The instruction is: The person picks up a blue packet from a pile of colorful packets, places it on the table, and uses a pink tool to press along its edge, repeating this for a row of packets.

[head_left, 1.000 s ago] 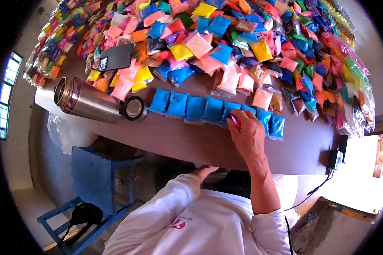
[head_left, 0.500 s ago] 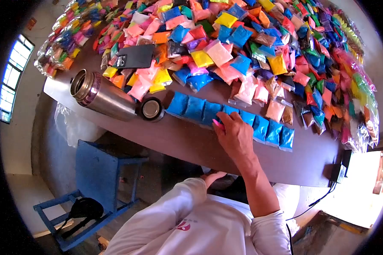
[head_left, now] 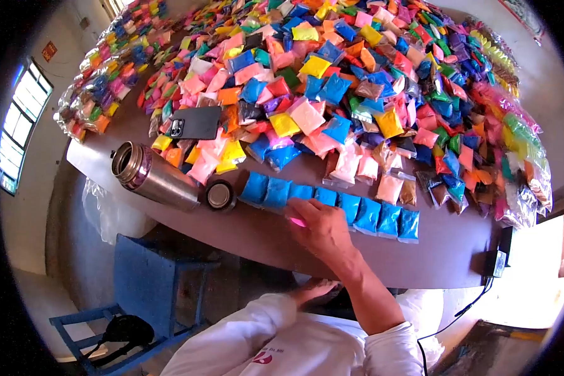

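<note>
A row of small blue packets (head_left: 348,207) lies side by side near the table's front edge, possibly joined as a strip. My right hand (head_left: 323,230) is over the middle of that row, fingers bent and pinched together, partly covering the packets beneath. A small pink thing (head_left: 299,221) shows at its fingertips; its kind cannot be made out. Below the table edge, close to my lap, is my left hand (head_left: 315,289), slightly blurred, with its fingers mostly hidden.
A large heap of multicoloured packets (head_left: 304,116) covers the back of the table (head_left: 413,266). A black phone (head_left: 197,122) rests on its left side. An open steel flask (head_left: 163,178) lies beside its cap (head_left: 219,195). A blue stool (head_left: 144,285) stands at left.
The view has shifted, so the table sits lower in it. My right hand has moved left along the blue row, with the pink thing still at its fingertips. My left hand stays near my lap.
</note>
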Demonstrator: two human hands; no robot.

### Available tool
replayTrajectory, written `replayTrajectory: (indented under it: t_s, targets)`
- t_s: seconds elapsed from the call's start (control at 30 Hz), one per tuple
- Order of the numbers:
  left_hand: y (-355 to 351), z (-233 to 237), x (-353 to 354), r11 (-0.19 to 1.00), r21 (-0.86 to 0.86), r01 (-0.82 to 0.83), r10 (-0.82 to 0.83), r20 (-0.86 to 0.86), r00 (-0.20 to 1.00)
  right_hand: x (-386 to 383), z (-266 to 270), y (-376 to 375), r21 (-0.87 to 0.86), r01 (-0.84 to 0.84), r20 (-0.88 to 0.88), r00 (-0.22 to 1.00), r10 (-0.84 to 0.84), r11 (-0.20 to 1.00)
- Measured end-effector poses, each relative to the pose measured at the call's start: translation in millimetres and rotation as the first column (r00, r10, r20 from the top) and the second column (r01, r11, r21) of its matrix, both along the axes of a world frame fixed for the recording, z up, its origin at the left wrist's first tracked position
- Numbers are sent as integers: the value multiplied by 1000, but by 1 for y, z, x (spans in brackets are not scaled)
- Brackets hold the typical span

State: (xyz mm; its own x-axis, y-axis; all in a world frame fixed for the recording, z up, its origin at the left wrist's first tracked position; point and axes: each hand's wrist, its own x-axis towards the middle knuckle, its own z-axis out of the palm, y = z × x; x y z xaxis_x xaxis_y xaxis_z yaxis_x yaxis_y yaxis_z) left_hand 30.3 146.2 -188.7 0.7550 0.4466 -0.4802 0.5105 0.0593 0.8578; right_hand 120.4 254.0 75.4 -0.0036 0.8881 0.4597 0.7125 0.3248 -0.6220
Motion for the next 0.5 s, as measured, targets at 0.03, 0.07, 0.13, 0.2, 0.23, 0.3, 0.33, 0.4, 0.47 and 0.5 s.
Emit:
replayTrajectory:
  t_s: [0.03, 0.07, 0.13, 0.2, 0.23, 0.3, 0.33, 0.4, 0.47, 0.5]
  targets:
    - [1, 4, 4, 1000, 1, 9, -9, 54, 998, 7, 4, -3, 17, -13, -40, 999, 13, 1000]
    - [1, 9, 7, 1000, -15, 6, -4, 128, 992, 12, 2, -6, 22, -12, -41, 999, 12, 1000]
    - [10, 70, 11, 996, -93, 6, 10, 178, 984, 22, -7, -13, 39, 26, 63, 998, -28, 999]
    - [6, 69, 23, 951, -81, 297, -286, 124, 950, 33, -14, -21, 9, -41, 92, 995, 40, 999]
    - [4, 77, 31, 951, -77, 299, -289, 122, 950, 35, -15, -26, -29, -108, 119, 987, 111, 994]
    - [-3, 103, 50, 776, 146, 614, -626, 60, 777, 38, -13, -33, -9, -112, 98, 989, 113, 994]
    - [-5, 124, 55, 632, 242, 736, -759, -2, 652, 40, -10, -35, 4, -118, 76, 990, 117, 993]
    - [16, 224, 63, 555, 188, 810, -825, -4, 566, 48, 2, -39, 21, -90, 79, 993, 88, 996]
    - [-4, 219, 65, 551, 285, 784, -813, -28, 581, 57, 14, -43, 29, -64, 70, 996, 61, 998]
    - [1, 225, 75, 483, 274, 832, -867, 14, 499, 63, 20, -44, 31, -21, 30, 999, 20, 999]
